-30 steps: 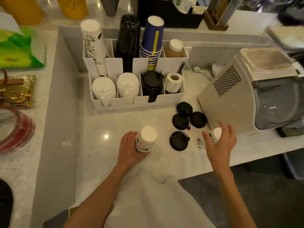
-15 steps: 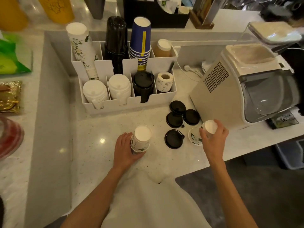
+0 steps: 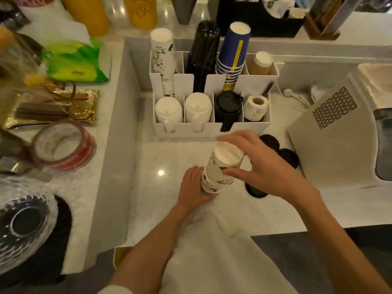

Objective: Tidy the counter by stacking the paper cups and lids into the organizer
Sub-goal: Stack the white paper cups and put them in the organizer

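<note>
Step in hand: nesting loose floral cups into one pile on the counter (image 3: 169,200), ahead of loading the organizer (image 3: 212,128).
Cup stack (image 3: 214,179): inverted, floral print, standing on the counter just in front of the organizer; leans slightly.
Top cup (image 3: 228,158): inverted, being seated over the stack; appears not fully pushed down.
Left hand (image 3: 194,190): wrapped partway around the base of the stack, steadying it against the counter.
Right hand (image 3: 258,166): fingers curled around the top cup from the right, thumb low on its side, forefinger reaching over its far edge.
Black lids (image 3: 286,155): loose on the counter to the right, partly hidden behind the right hand; count cannot be told.
Organizer contents: floral stack (image 3: 163,60) rear left, black cups (image 3: 203,54), blue cups (image 3: 233,56), white lids (image 3: 168,111) in front, black lids in a front slot (image 3: 228,107).
Next move, judged: press the top cup home so the pile is straight, then lift the pile and slip it over the floral stack at rear left; that stack is already tall, so a square placement is needed.
Remaining, judged: loose black lids belong in the front black-lid slot.
</note>
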Available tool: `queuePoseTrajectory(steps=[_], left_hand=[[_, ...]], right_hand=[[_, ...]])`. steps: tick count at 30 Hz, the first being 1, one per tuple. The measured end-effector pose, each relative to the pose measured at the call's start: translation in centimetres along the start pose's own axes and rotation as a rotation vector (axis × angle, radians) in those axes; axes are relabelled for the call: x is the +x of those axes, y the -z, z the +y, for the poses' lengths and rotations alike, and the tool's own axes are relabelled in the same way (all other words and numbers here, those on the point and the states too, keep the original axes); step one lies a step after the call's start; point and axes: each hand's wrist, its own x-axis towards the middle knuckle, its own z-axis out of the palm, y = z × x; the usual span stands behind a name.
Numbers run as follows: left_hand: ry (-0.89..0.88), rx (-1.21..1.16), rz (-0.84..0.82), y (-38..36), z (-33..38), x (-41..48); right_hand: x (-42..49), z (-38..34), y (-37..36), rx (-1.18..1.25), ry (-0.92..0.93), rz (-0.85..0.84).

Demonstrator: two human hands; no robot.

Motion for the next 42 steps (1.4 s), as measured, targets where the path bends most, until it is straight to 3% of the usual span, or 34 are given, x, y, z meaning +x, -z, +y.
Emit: queuePoseTrajectory(steps=[10,17,24,30,36,42], left_hand=[[-0.017,0.019,-0.011,0.1,-0.1,-0.1],[-0.029,0.029,-0.026,-0.1,-0.2,-0.1],[-0.028,0.018,-0.019,-0.1,-0.3,-0.1],[-0.039,0.02,-0.012,-0.1,-0.4,-0.1],[-0.063,0.027,0.015,-0.2,-0.3,-0.1],[-0.067,0.03,0.019,-0.2,-0.4,-0.1]], right_hand=[[1.5,5.3,-6.2,-0.011,0.014,-0.206],[1.7,5.4,-7.0,-0.078,-0.043,0.026],[2.0,5.7,-6.1,-0.04,-0.029,-0.121],[1.8,5.9,-7.2,-0.105,-0.006,-0.035],[2.0,6.4,-7.2,-0.13,0.063,-0.07],[1.7,6.7,-7.8,-0.049,0.034,-0.027]])
